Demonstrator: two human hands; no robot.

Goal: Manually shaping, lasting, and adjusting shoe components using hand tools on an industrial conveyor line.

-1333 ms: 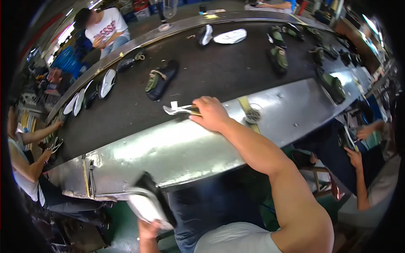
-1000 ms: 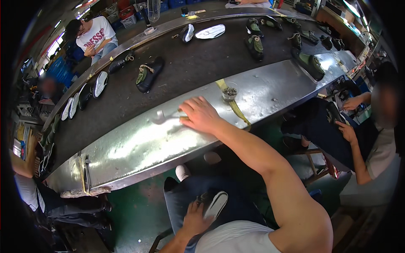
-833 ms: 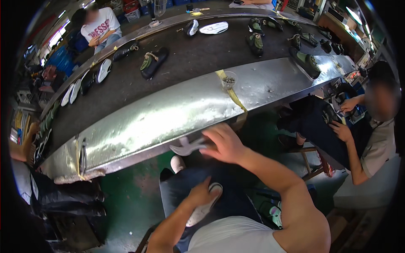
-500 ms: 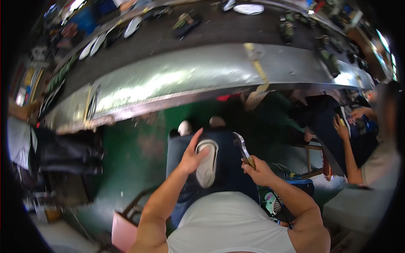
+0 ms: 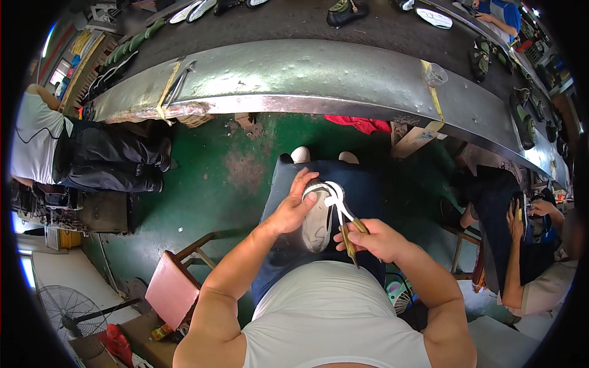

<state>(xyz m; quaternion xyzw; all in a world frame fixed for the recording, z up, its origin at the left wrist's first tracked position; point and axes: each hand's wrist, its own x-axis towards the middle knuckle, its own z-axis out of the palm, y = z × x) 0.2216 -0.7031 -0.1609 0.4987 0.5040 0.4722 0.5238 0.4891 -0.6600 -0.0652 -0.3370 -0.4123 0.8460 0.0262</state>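
The left hand is gripping an upturned shoe on the person's lap, its thumb lying across the underside, while the right hand is gripping lasting pincers by their handles, the head reaching the shoe's rim. Work on this shoe seems to be progressing, not finished; other shoes are lying on the counter, their stage remaining unclear.

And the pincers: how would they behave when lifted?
Probably rigid: the pincers look shiny and metallic. Likely heavy for their size, given that metal look. Handles stand apart in the right hand, so they may swing when held loosely.
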